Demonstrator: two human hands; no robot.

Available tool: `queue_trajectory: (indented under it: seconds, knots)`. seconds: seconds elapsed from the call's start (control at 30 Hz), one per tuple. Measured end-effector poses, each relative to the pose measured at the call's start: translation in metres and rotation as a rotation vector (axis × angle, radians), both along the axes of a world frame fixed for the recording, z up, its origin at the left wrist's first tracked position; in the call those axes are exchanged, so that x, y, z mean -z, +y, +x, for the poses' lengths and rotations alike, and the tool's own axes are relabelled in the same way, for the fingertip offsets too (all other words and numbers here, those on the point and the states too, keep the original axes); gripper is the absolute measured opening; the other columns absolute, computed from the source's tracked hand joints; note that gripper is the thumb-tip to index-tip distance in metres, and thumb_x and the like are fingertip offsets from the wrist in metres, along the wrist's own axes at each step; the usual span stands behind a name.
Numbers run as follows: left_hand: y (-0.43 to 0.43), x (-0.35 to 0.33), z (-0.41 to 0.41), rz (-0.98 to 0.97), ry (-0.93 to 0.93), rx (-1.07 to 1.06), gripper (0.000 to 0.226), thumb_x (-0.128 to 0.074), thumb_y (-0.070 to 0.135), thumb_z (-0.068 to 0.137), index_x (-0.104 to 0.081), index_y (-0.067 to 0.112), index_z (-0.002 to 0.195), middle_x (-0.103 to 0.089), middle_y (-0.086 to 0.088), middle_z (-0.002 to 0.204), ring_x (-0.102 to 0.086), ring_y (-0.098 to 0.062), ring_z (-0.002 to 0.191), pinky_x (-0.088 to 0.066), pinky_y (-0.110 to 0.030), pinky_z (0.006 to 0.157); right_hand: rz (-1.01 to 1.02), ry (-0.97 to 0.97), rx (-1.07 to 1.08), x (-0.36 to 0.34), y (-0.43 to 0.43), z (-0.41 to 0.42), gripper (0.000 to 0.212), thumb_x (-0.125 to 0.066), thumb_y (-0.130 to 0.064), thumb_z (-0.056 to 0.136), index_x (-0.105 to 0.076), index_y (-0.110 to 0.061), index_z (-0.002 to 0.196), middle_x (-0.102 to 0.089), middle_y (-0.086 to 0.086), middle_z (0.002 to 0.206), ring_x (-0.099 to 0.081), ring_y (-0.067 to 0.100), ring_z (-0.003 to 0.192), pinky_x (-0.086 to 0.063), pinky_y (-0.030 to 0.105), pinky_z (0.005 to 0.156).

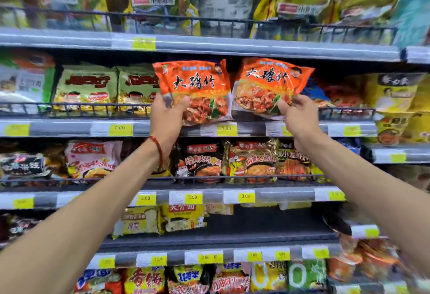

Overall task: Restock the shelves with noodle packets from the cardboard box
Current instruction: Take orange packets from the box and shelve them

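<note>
Both arms raised toward the second shelf from the top. Left hand (168,117) grips the lower left corner of a glossy orange plastic noodle packet (195,84), thumb across its front, fingers curled behind. Right hand (300,117) pinches the lower right edge of a second, matching orange noodle packet (265,79) between thumb and fingers; this one is tilted slightly. The packets sit side by side, edges just beside each other, in front of a dark gap above the grey shelf rail with yellow price tags (226,129). Pale green noodle packets (86,86) stand to the left behind the black wire guard (93,107). Red cord bracelet (159,152) on the left wrist.
</note>
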State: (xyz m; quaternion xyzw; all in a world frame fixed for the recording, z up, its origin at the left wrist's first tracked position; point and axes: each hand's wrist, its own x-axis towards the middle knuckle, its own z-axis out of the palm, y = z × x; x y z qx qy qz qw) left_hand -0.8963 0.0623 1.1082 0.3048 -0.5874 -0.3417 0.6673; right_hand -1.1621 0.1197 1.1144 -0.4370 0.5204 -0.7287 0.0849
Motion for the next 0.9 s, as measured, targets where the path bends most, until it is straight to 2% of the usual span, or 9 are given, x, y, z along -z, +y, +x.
queue_trajectory:
  seconds: [0.07,0.13,0.2,0.3,0.4,0.5,0.67,0.77,0.9]
  knots:
    - [0.001,-0.007,-0.003,0.021,0.012,-0.008,0.020,-0.067,0.024,0.092,-0.055,0.017,0.105,-0.065,0.008,0.103,-0.061,0.000,0.090,-0.045,-0.016,0.074,0.035,0.034,-0.034,-0.014,-0.010,-0.007,0.005,-0.067,-0.017,0.093,-0.068,-0.013,0.092,-0.067,-0.003,0.083,-0.055,0.008,0.071,-0.044,0.023,0.068]
    - [0.004,-0.013,-0.005,0.044,0.000,-0.005,0.019,-0.067,0.025,0.091,-0.056,0.017,0.105,-0.066,0.005,0.106,-0.062,-0.004,0.092,-0.045,-0.016,0.071,0.074,0.035,-0.045,-0.024,-0.021,-0.015,0.023,-0.072,-0.026,0.086,-0.068,-0.004,0.080,-0.061,-0.001,0.074,-0.050,0.012,0.068,-0.040,0.032,0.066]
    - [0.003,-0.018,-0.006,0.046,-0.014,0.003,0.017,-0.068,0.025,0.091,-0.057,0.017,0.100,-0.067,0.003,0.105,-0.064,-0.007,0.094,-0.047,-0.021,0.075,0.104,0.046,-0.079,-0.031,-0.030,-0.020,0.041,-0.073,-0.033,0.083,-0.065,0.007,0.088,-0.055,0.005,0.074,-0.044,0.018,0.067,-0.033,0.036,0.061]
    - [0.000,-0.027,-0.009,0.039,-0.045,0.006,0.018,-0.068,0.026,0.090,-0.055,0.018,0.098,-0.065,0.002,0.107,-0.061,-0.010,0.097,-0.045,-0.024,0.079,0.152,0.056,-0.087,-0.041,-0.036,-0.021,0.026,-0.073,-0.025,0.089,-0.061,-0.002,0.084,-0.054,0.007,0.080,-0.040,0.017,0.062,-0.030,0.031,0.052]
    - [-0.006,-0.033,-0.013,0.044,-0.054,-0.006,0.027,-0.069,0.032,0.089,-0.056,0.015,0.107,-0.063,0.000,0.116,-0.058,-0.012,0.105,-0.042,-0.030,0.086,0.146,0.145,-0.072,-0.047,-0.052,-0.028,0.030,-0.080,-0.033,0.078,-0.066,-0.009,0.090,-0.071,0.004,0.096,-0.067,0.020,0.085,-0.054,0.035,0.071]
    - [-0.012,-0.033,-0.020,0.048,-0.061,-0.001,0.025,-0.069,0.031,0.089,-0.056,0.016,0.104,-0.061,0.000,0.116,-0.056,-0.013,0.106,-0.039,-0.031,0.088,0.190,0.273,-0.048,-0.050,-0.061,-0.033,0.020,-0.079,-0.027,0.083,-0.062,-0.016,0.085,-0.070,0.004,0.098,-0.069,0.026,0.095,-0.056,0.046,0.091]
    - [-0.020,-0.035,-0.031,0.030,-0.080,-0.002,0.038,-0.071,0.031,0.088,-0.057,0.007,0.113,-0.063,0.002,0.111,-0.055,-0.001,0.097,-0.039,-0.026,0.077,0.269,0.464,0.061,-0.052,-0.061,-0.037,0.026,-0.076,-0.030,0.088,-0.059,-0.011,0.096,-0.063,0.006,0.095,-0.058,0.022,0.089,-0.040,0.029,0.076]
    - [-0.022,-0.038,-0.038,0.026,-0.097,-0.003,0.042,-0.072,0.031,0.087,-0.057,0.002,0.114,-0.067,-0.003,0.112,-0.061,-0.010,0.102,-0.040,-0.021,0.072,0.292,0.550,0.095,-0.055,-0.065,-0.041,0.030,-0.078,-0.033,0.086,-0.064,-0.010,0.098,-0.067,0.007,0.093,-0.061,0.024,0.087,-0.040,0.028,0.073]
    - [-0.023,-0.038,-0.051,0.022,-0.143,-0.007,0.052,-0.074,0.036,0.084,-0.058,-0.001,0.115,-0.070,-0.006,0.109,-0.065,-0.019,0.104,-0.049,-0.028,0.078,0.304,0.624,0.153,-0.053,-0.062,-0.046,0.033,-0.078,-0.040,0.084,-0.066,-0.010,0.090,-0.065,0.006,0.084,-0.060,0.023,0.081,-0.040,0.028,0.068]
